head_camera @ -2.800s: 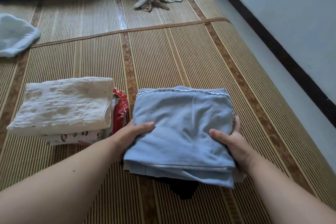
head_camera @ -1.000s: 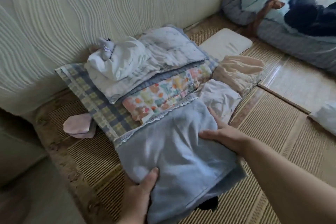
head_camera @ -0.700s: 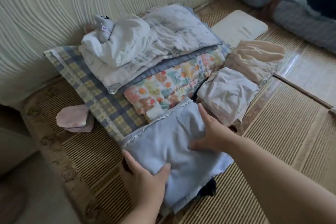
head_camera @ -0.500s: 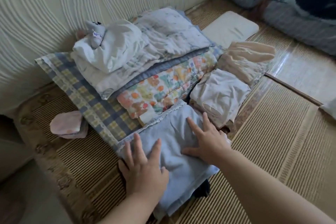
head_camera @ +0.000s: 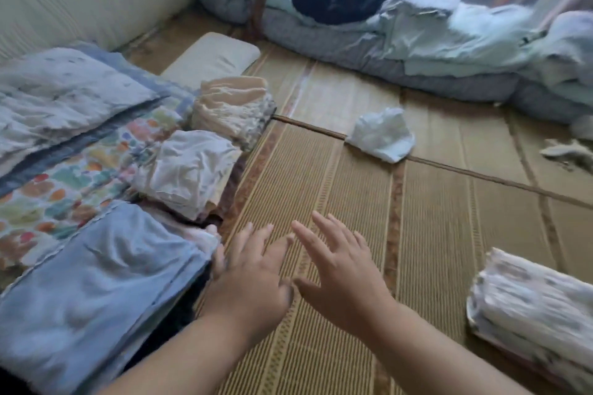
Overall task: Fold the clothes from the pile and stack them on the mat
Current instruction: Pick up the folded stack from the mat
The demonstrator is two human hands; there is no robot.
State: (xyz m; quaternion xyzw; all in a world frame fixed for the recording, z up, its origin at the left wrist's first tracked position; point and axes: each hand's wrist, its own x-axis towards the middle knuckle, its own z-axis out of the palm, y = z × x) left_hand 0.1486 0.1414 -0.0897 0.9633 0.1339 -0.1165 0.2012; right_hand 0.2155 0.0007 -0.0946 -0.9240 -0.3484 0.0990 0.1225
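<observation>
1. left hand (head_camera: 253,282) — over the near part of the mat (head_camera: 337,176), palm down. Fingers straight and spread, holding nothing. The outer fingers lie just beside the right edge of entry 3; whether they touch it cannot be told.
2. right hand (head_camera: 343,276) — just beside the left hand, thumb nearly meeting it. Fingers splayed wide and empty, above bare mat.
3. blue folded garment (head_camera: 93,292) — near-left of the mat, lying flat, with pale trim along its far edge. A dark garment (head_camera: 181,309) shows beneath its right edge.
4. cream folded stack (head_camera: 529,305) — near-right edge of the mat, blurred, well apart from both hands.
5. white folded garment (head_camera: 189,170) — left side, just beyond the blue folded garment, creased.
6. beige folded stack (head_camera: 231,106) — just beyond the white folded garment and touching it.
7. floral cloth (head_camera: 64,183) — left edge, beside entries 5 and 6. A pale quilt (head_camera: 64,90) lies over its far part.
8. crumpled white cloth (head_camera: 382,136) — middle of the mat, on a seam, apart from everything else.
9. cream pad (head_camera: 211,58) — far-left, beyond the beige folded stack.
10. grey bedding (head_camera: 353,48) — along the far edge, heaped with pale blue covers. A dark cloth (head_camera: 333,0) lies on top; detail is blurred.
</observation>
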